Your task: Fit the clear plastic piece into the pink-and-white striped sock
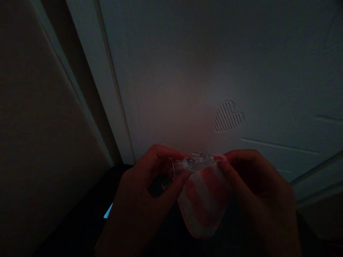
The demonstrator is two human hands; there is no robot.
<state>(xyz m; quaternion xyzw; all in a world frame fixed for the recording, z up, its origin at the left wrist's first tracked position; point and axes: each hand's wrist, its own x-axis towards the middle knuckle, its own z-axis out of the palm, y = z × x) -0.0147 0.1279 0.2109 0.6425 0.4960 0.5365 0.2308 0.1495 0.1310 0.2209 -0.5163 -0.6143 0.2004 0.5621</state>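
Observation:
Between the thumb and forefinger of my left hand [143, 194] lies a small clear piece [198, 162], tube-like with flared round rims and a shiny bit in its middle. It looks like glass or clear plastic; its exact kind is hard to make out in the dimness. My right hand [258, 191] pinches the upper corner of a soft red-and-white striped cloth [207, 203], close to the clear piece's right end. The rest of the cloth hangs down between both hands. A second small clear round rim [165, 184] shows below my left fingers. The inner fingers of both hands are partly hidden.
It is very dark. A pale panel [171, 82] with an embossed striped heart [227, 117] stands just beyond my hands. To the left runs a vertical frame edge [115, 82] beside a brownish wall [34, 135]. A small glowing blue patch [108, 211] shows at lower left.

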